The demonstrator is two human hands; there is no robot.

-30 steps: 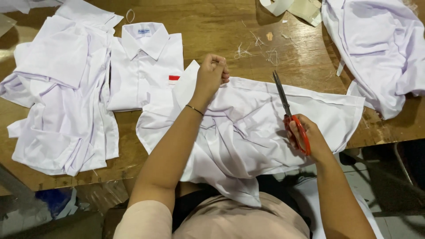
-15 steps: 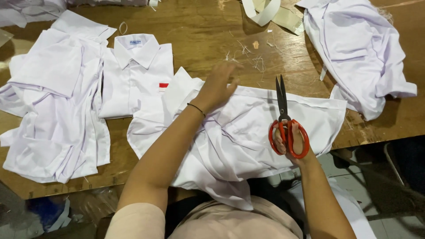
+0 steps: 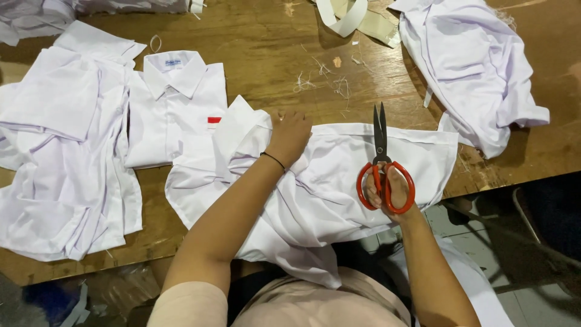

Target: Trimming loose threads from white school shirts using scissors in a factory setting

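Bright even overhead light, soft shadows under the white shirt [image 3: 339, 181], mild glare on its cloth, sharp focus there, floor below it dim.

Wooden table [image 3: 260, 36] carries white shirts [image 3: 175, 106], thread scraps [image 3: 321, 79].

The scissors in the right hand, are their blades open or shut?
Shut. The scissors show both dark blades together as one narrow point, no gap between them; the right hand holds the red handles.
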